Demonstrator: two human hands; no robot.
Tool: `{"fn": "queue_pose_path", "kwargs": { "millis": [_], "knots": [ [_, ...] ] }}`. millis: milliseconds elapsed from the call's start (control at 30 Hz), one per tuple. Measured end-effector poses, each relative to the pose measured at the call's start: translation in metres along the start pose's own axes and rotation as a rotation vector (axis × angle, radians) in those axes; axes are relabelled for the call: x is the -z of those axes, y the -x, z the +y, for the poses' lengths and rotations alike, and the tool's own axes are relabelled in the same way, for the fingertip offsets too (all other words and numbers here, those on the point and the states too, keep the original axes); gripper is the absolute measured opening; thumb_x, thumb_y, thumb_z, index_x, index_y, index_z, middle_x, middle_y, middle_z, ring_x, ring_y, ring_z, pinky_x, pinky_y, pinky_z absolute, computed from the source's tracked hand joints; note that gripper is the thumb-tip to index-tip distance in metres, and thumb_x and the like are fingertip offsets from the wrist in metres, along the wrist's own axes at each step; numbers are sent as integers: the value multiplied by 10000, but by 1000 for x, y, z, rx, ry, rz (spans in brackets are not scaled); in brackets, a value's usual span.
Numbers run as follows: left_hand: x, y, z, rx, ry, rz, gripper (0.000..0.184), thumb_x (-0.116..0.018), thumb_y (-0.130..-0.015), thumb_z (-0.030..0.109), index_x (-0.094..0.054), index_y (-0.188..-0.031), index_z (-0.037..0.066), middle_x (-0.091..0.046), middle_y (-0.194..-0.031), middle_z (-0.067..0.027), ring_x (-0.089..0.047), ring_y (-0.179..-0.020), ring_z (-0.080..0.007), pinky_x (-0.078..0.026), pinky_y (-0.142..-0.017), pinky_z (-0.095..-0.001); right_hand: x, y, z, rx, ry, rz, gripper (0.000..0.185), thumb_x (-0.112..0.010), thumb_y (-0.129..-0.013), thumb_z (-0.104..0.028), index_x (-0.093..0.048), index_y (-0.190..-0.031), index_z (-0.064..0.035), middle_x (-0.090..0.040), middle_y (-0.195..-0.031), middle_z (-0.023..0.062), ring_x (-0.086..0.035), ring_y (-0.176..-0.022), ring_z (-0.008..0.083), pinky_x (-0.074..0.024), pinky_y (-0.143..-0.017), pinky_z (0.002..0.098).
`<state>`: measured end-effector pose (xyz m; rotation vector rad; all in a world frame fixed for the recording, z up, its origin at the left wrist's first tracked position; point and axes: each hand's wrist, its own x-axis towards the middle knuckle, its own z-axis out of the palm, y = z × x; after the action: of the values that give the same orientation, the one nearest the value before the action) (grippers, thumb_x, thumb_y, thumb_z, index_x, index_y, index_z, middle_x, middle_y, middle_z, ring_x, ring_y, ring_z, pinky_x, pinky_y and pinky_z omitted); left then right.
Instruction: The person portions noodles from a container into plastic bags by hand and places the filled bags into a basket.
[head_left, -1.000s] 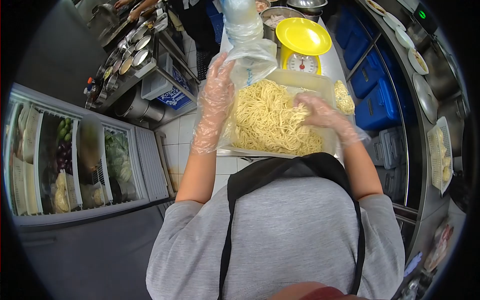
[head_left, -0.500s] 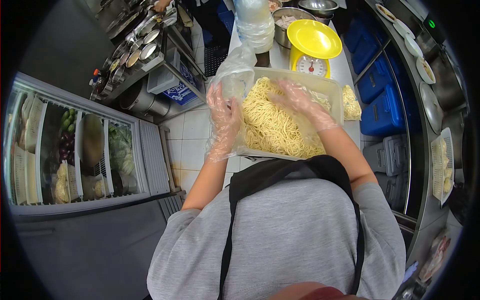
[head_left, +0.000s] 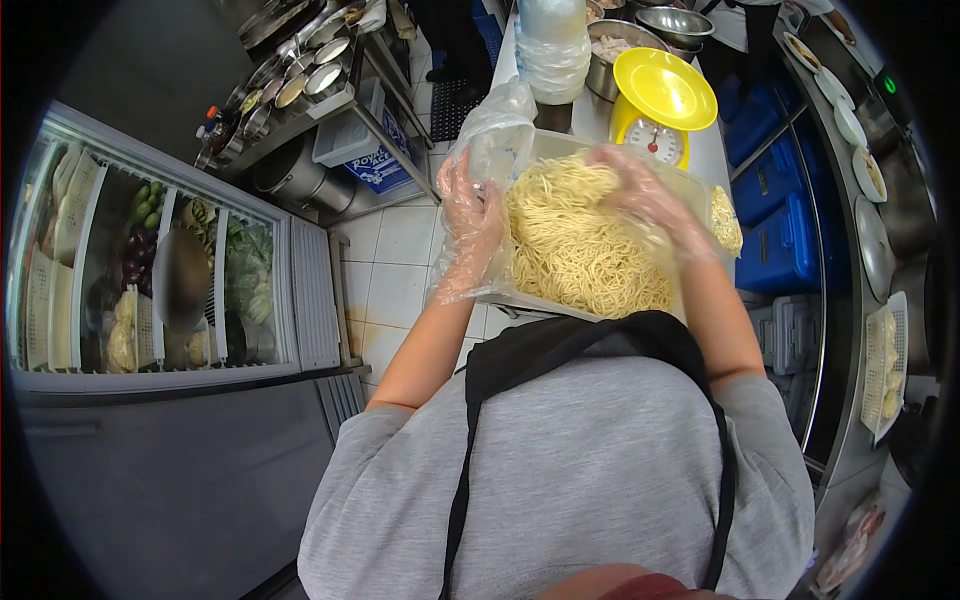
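Yellow noodles (head_left: 590, 262) fill a translucent plastic tub (head_left: 692, 188) in front of my body. My left hand (head_left: 474, 222), in a clear plastic glove, is closed on a clear plastic bag (head_left: 503, 122) at the tub's left side. The bag's mouth faces the noodles. My right hand (head_left: 648, 196), gloved too, grips a bunch of noodles over the far part of the tub. Motion blurs this bunch, and its fingertips are partly hidden among the strands.
Behind the tub stand a yellow scale (head_left: 665, 90), a stack of plastic-wrapped containers (head_left: 553, 55) and a metal pot (head_left: 603, 75). A bag of noodles (head_left: 726, 222) lies at the right. An open-topped fridge (head_left: 300, 300) is at left. Other people stand at the back.
My right hand has closed on noodles and drawn a bunch up from the pile. My left hand stays at the bag. The whole view has shifted slightly.
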<state>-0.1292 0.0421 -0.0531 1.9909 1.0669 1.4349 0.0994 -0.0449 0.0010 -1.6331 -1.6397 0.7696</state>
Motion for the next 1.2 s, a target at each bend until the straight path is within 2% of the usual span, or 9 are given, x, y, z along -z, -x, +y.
{"fn": "queue_pose_path", "kwargs": {
  "millis": [100, 233, 333, 533, 633, 833, 967, 1033, 1200],
  "knots": [
    [2, 0, 2, 3, -63, -40, 575, -567, -771, 3, -405, -1321, 52, -373, -1271, -194, -504, -1042, -289, -439, -857, -330, 23, 27, 3, 73, 207, -10, 483, -624, -618, 49, -504, -1068, -75, -544, -1091, 101, -494, -1094, 248, -373, -964, 342],
    [-5, 3, -10, -104, -99, -11, 576, -565, -772, 1, -405, -1323, 53, -367, -1267, -193, -503, -1013, -265, -443, -840, -317, 5, 66, 42, 141, -52, -64, 504, -556, -608, 137, -512, -1066, -69, -525, -1104, 77, -457, -1142, 210, -339, -1010, 334],
    [-3, 2, -5, -23, -54, -50, 575, -565, -774, 2, -406, -1324, 56, -366, -1263, -190, -493, -1027, -262, -437, -850, -314, -5, 82, 38, 76, -142, 20, 560, -567, -643, 104, -516, -1167, -89, -440, -1293, 98, -320, -1315, 247, -240, -1107, 358],
    [-6, 3, -9, -118, -104, -75, 582, -572, -774, 6, -403, -1328, 64, -368, -1258, -178, -488, -1036, -262, -434, -857, -313, -14, 84, 40, 89, 102, 91, 651, -667, -738, -61, -425, -1335, -151, -340, -1417, 137, -279, -1339, 302, -249, -1100, 410],
    [-6, 3, -8, -102, -74, -64, 587, -574, -771, 2, -405, -1329, 76, -371, -1259, -173, -491, -1017, -245, -441, -845, -307, -14, 86, 27, 54, 25, 132, 712, -673, -765, -121, -347, -1394, -197, -289, -1448, 143, -247, -1353, 311, -247, -1098, 420],
    [-3, 4, 2, -16, -62, -88, 583, -574, -774, 2, -411, -1327, 92, -376, -1259, -166, -496, -997, -233, -440, -847, -307, -15, 85, 34, -22, 178, 285, 699, -671, -792, -194, -332, -1403, -211, -211, -1485, 122, -217, -1364, 312, -245, -1093, 429],
    [-3, 5, -1, -46, -74, -91, 574, -579, -780, 12, -415, -1324, 88, -372, -1264, -174, -496, -1008, -247, -432, -868, -321, -19, 87, 31, 91, 355, 272, 649, -647, -816, -266, -353, -1391, -202, -263, -1463, 128, -270, -1341, 313, -254, -1088, 427],
    [-3, 5, -3, -50, -82, -97, 568, -581, -781, 14, -418, -1321, 81, -370, -1265, -177, -492, -1034, -260, -426, -886, -328, -27, 89, 45, 63, 365, -31, 562, -616, -834, -321, -428, -1345, -181, -368, -1401, 140, -343, -1298, 309, -272, -1079, 416],
    [-6, 6, -6, -53, -88, -94, 540, -583, -785, 18, -435, -1304, 48, -366, -1273, -190, -440, -1155, -318, -393, -949, -348, -18, 87, 44, 63, 345, -100, 471, -602, -840, -349, -524, -1256, -142, -457, -1332, 142, -402, -1250, 303, -302, -1059, 395]
  ]
}}
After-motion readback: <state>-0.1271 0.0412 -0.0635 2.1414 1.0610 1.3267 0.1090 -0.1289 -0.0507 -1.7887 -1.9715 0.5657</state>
